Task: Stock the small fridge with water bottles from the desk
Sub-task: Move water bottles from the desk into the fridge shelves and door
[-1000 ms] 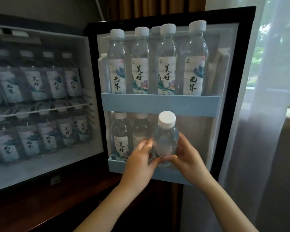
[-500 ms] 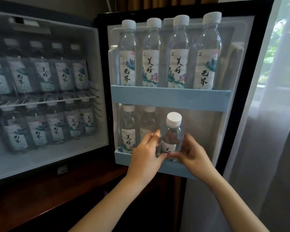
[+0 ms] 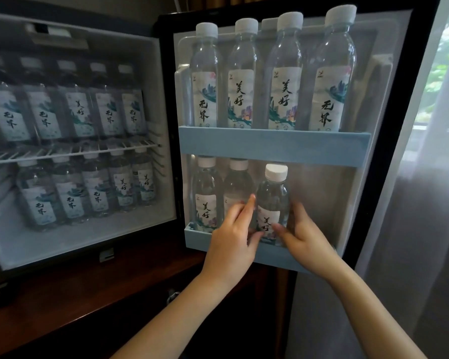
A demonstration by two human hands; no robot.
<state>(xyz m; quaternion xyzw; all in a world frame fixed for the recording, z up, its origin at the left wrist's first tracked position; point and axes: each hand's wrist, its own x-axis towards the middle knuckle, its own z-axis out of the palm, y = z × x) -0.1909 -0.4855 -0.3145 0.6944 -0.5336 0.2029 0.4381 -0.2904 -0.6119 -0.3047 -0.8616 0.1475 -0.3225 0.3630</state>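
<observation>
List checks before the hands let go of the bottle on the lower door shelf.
1. The bottle stands upright: ok.
2. Its base is seated in the lower shelf: cannot tell, hands and rim hide it.
3. The left hand and right hand both grip the bottle: ok.
4. The cap is clear of the upper shelf: ok, it sits below.
5. Free room on the lower shelf right of the bottle: ok.
6. The label faces out: ok.
</observation>
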